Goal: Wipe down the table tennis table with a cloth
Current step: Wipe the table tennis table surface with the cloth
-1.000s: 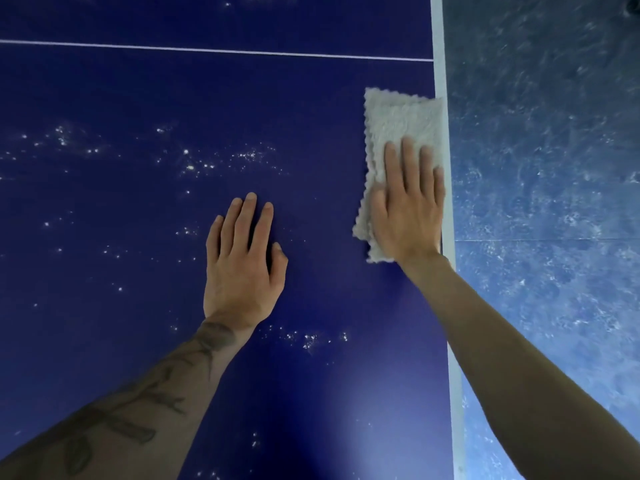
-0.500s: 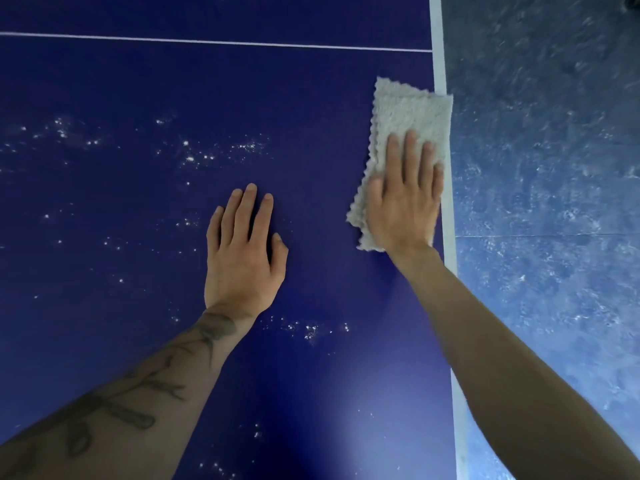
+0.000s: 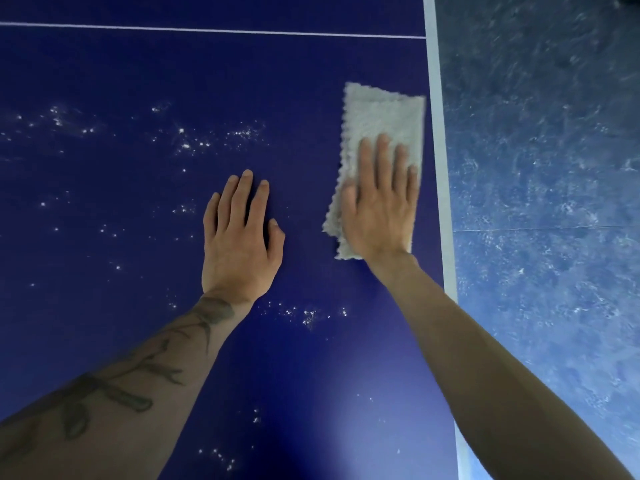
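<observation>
The dark blue table tennis table (image 3: pixel 138 74) fills most of the view. A folded, pale grey cloth (image 3: pixel 384 116) lies flat on it near the white right edge line (image 3: pixel 437 133). My right hand (image 3: pixel 381 206) presses on the cloth's near half with straight fingers. My left hand (image 3: pixel 239 237) rests flat on the bare table surface, a hand's width to the left of the cloth. White specks (image 3: pixel 194 143) dot the surface left of the cloth, and more white specks (image 3: pixel 308 315) lie below my left wrist.
A thin white line (image 3: pixel 207 30) crosses the table at the far side. Beyond the table's right edge lies a mottled blue-grey floor (image 3: pixel 547 202).
My right hand slid the cloth leftward off the white edge line and a little nearer to me. My left hand stays planted on the table.
</observation>
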